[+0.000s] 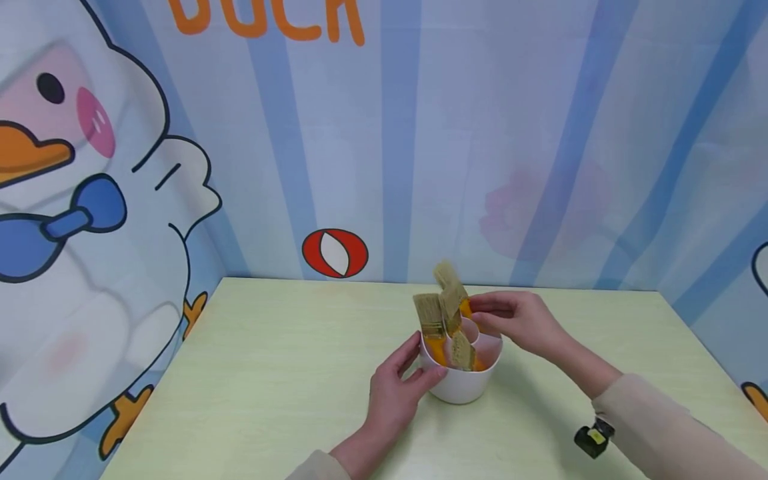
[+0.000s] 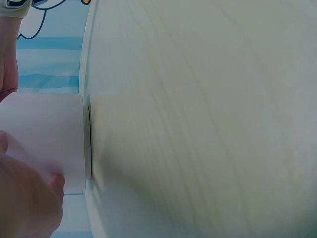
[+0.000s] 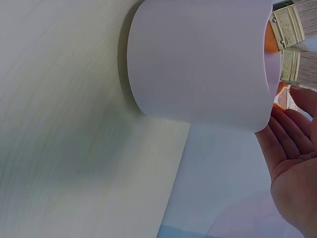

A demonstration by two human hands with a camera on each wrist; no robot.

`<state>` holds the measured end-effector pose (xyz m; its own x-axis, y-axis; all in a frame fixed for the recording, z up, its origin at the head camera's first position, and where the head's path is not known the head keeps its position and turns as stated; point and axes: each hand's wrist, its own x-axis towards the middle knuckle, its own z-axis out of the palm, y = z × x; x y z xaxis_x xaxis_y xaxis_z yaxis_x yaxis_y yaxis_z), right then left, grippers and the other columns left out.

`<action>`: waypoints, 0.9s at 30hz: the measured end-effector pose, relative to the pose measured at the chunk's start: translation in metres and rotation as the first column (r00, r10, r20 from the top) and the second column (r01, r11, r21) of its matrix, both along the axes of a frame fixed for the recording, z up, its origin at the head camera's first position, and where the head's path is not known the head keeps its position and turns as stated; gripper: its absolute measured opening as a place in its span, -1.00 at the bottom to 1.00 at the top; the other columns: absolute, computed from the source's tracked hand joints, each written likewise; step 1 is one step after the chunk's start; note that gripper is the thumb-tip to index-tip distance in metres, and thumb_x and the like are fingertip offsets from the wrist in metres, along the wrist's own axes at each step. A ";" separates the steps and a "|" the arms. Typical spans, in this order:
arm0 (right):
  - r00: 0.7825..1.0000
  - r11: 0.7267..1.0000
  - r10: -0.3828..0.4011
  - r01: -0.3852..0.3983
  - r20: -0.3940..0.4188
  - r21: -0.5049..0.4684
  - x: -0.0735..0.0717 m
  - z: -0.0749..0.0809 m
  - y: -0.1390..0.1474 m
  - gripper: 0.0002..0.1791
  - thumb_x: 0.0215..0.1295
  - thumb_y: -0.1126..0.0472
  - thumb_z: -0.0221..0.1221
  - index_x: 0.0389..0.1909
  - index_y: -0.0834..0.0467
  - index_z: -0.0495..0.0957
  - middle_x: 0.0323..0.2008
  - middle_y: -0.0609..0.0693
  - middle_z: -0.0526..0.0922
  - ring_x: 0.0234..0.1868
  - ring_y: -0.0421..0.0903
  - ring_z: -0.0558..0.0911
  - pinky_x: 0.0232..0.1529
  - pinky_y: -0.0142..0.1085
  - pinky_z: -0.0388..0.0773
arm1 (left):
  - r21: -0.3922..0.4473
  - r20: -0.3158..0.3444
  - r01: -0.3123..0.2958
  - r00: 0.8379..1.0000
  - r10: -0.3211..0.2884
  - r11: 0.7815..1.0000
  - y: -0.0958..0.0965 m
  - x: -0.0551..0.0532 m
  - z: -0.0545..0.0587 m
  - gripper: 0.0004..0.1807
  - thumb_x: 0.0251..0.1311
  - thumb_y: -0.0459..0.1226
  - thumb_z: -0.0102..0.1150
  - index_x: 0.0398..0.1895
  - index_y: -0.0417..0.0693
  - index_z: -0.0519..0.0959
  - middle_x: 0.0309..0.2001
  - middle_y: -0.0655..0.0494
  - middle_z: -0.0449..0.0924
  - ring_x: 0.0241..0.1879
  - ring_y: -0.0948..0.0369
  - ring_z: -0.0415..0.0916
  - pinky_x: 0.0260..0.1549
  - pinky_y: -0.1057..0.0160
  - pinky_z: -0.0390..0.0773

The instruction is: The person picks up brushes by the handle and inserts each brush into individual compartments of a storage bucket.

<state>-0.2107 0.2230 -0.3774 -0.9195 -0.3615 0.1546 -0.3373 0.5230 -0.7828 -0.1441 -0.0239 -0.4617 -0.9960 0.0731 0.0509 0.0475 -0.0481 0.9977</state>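
A white round holder stands on the table, with several paintbrushes in its compartments, bristles up and orange handles down. My left hand grips the holder's near left side, thumb at the front of the rim. In the left wrist view that hand lies against the smooth white wall. At the far right rim, my right hand pinches a paintbrush by its orange handle. Beside it sit a flat-bristled brush at the left and another brush at the front. Metal ferrules show in the right wrist view.
The pale wooden table reaches back to a printed fabric backdrop with a large cartoon duck at the left. A small black device hangs at the right sleeve.
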 end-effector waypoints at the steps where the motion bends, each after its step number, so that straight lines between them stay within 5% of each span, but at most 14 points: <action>1: 1.000 1.000 -0.001 0.001 -0.001 0.001 0.001 0.001 0.001 -0.55 0.48 0.17 0.36 0.30 0.26 0.66 0.17 0.19 0.76 0.12 0.07 0.79 0.09 -0.19 0.76 | -0.001 0.000 -0.001 1.000 0.001 1.000 0.000 0.000 0.000 -0.22 0.31 -0.18 0.52 0.57 -0.07 0.44 0.52 -0.03 0.46 0.52 -0.10 0.37 0.33 -0.05 0.57; 10: 0.999 0.999 -0.036 0.036 -0.001 0.001 0.010 0.007 0.014 -0.56 0.47 0.15 0.37 0.28 0.25 0.68 0.18 0.17 0.76 0.10 0.01 0.80 0.05 -0.26 0.77 | -0.004 0.011 0.002 1.000 -0.002 1.000 -0.002 -0.001 0.001 -0.21 0.30 -0.18 0.53 0.57 -0.05 0.44 0.52 0.00 0.45 0.52 -0.09 0.37 0.33 -0.04 0.57; 19: 0.997 0.997 -0.076 0.076 0.013 0.018 0.016 0.006 0.030 -0.56 0.47 0.12 0.38 0.26 0.24 0.69 0.17 0.15 0.76 0.05 -0.27 0.78 0.01 -0.40 0.73 | -0.002 0.001 0.012 1.000 -0.012 1.000 -0.004 -0.003 0.000 -0.21 0.29 -0.19 0.54 0.56 -0.06 0.45 0.54 0.02 0.43 0.53 -0.09 0.37 0.33 -0.05 0.56; 27: 0.996 0.995 -0.084 0.084 0.004 0.054 0.024 0.011 0.051 -0.53 0.49 0.10 0.36 0.29 0.25 0.66 0.18 0.18 0.76 0.02 -0.38 0.75 -0.01 -0.44 0.72 | -0.057 -0.006 0.022 1.000 -0.022 0.998 -0.018 -0.003 0.009 -0.16 0.28 -0.15 0.55 0.59 -0.11 0.40 0.56 -0.02 0.40 0.53 -0.09 0.36 0.36 -0.08 0.54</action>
